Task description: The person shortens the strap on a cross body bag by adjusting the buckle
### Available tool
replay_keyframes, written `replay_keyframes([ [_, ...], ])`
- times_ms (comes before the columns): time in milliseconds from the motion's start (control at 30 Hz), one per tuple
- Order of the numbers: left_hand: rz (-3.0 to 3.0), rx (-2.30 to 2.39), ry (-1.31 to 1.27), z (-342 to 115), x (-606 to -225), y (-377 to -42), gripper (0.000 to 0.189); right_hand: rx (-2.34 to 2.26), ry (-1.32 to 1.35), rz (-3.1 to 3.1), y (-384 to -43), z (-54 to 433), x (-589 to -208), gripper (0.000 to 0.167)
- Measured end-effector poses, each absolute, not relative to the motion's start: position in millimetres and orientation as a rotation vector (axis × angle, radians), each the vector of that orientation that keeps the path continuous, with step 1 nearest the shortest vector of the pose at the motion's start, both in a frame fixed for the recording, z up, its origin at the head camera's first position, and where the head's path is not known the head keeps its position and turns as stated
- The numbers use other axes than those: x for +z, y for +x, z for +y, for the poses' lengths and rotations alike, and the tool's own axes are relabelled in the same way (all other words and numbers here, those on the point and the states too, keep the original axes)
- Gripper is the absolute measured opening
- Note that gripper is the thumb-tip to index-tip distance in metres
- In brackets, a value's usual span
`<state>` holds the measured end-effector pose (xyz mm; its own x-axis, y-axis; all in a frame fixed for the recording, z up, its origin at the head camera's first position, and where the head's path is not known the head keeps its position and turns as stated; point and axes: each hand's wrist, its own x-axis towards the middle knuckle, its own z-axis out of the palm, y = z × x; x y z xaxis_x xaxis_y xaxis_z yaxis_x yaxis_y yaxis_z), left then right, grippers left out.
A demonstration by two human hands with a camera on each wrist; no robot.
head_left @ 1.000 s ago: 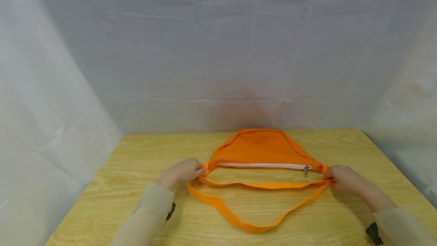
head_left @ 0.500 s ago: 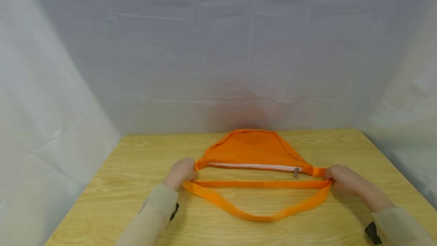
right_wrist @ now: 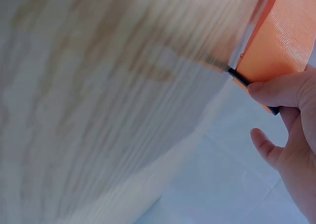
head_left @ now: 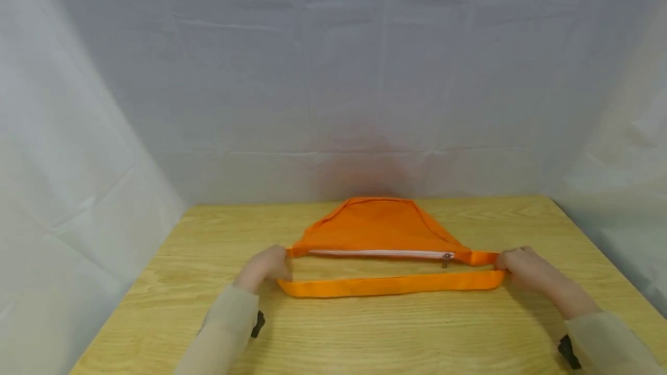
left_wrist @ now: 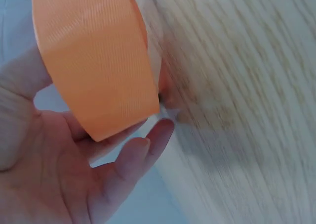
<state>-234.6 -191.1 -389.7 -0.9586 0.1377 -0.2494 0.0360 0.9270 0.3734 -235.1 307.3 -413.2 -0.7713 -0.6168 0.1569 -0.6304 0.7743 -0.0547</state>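
An orange waist bag (head_left: 377, 224) lies flat at the table's far edge, its white zipper (head_left: 375, 253) facing the person and the metal zipper pull (head_left: 446, 260) at the right. Its orange strap (head_left: 391, 286) runs in a nearly straight band in front of it. At the bag's left end my left hand (head_left: 267, 265) holds the strap; in the left wrist view the strap (left_wrist: 101, 66) hides part of the thumb and fingers. My right hand (head_left: 525, 268) pinches the right end between thumb and finger, by a thin black strap piece (right_wrist: 239, 78).
The wooden table (head_left: 385, 334) extends around the bag to both sides and toward the person. Pale sheeting (head_left: 365, 74) hangs behind the table and along both sides. Dark wrist devices show under both sleeves.
The bag has shifted left with my left hand. The strap's sagging loop has been drawn up into one straight band, while my right hand has stayed nearly in place.
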Motion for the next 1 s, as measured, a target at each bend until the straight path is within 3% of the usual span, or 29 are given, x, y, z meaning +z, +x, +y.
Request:
replay_keyframes([
  [567,2.848,0.468,0.179,-201,-393,-227,0.033,0.191,1.064,-2.809,-244,299,-414,0.032],
  [1000,2.859,0.500,0.308,-201,-394,-219,0.022,0.275,1.125,-2.777,-232,293,-412,0.029],
])
